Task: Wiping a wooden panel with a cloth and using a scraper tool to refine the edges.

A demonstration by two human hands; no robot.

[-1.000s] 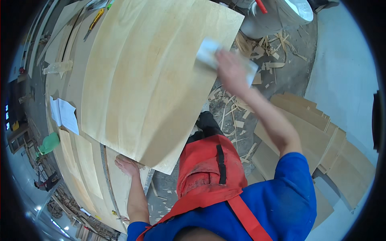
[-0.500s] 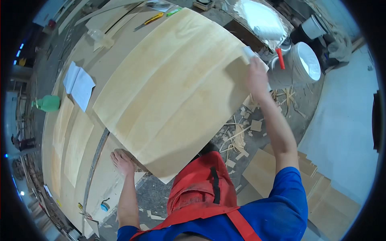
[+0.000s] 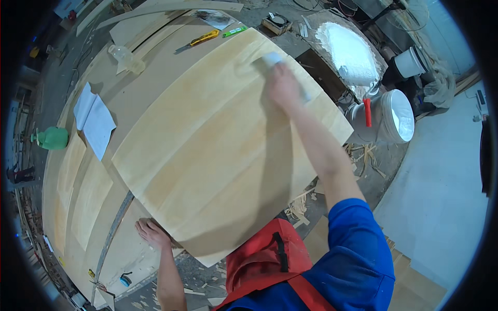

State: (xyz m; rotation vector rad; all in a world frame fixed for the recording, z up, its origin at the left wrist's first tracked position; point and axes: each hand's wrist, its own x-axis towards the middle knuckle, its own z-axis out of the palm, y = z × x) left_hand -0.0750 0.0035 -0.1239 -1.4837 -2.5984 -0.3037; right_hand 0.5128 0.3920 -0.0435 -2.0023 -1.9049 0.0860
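Note:
A large pale wood veneer panel point(image 3: 207, 150) lies slanted across the worktable point(image 3: 171, 83). Over the panel's far right part, my right hand point(image 3: 284, 87) is closed on a thin pale sheet point(image 3: 273, 58), pressed flat to the wood. Whether this sheet is paper, cloth or sandpaper I cannot tell; much of it is hidden under the hand. Beside the panel's near left edge, my left hand point(image 3: 152, 233) rests on the table with its fingers stretched out, holding nothing. A dark curved strip point(image 3: 118, 220) runs along the table to its left.
A yellow utility knife point(image 3: 197, 41) and a green tool point(image 3: 234, 32) lie beyond the panel. White papers point(image 3: 96, 122) and a green bottle point(image 3: 53, 138) are at left. A white bucket point(image 3: 397, 116) with a red handle stands at right; wood scraps point(image 3: 298, 207) litter the floor.
My right hand has swept the pale sheet from the panel's right edge leftward and away from me. My left hand keeps its place by the near edge. The whole view has shifted slightly.

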